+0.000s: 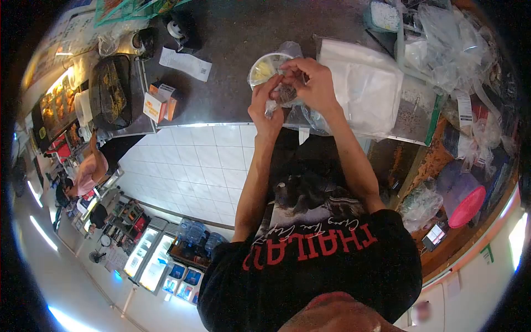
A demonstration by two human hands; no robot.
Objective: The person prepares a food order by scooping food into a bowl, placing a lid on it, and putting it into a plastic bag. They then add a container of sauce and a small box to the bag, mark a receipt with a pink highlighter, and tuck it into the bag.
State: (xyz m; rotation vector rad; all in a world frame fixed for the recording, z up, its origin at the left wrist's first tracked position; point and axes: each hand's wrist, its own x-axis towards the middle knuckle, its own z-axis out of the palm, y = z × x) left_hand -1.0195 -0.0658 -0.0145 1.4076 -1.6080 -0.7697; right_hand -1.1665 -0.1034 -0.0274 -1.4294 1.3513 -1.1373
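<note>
A round white bowl (256, 77) with pale yellow food inside stands on the dark counter, with clear plastic about it. My left hand (267, 105) is at its near edge, fingers bent and pinching thin clear plastic. My right hand (311, 83) reaches in from the right, its thumb and fingers closed on the same plastic. Between the hands hangs a small clear plastic bag (287, 95) with something dark brown in it. The fingertips almost meet and partly cover the bag and the bowl.
A stack of white plastic sheets or bags (362, 83) lies right of my hands. Left are a paper receipt (186, 63), an orange and white box (157, 104) and a black basket (112, 91). Loose clear bags (456, 41) crowd the right. A person (91, 169) is at far left.
</note>
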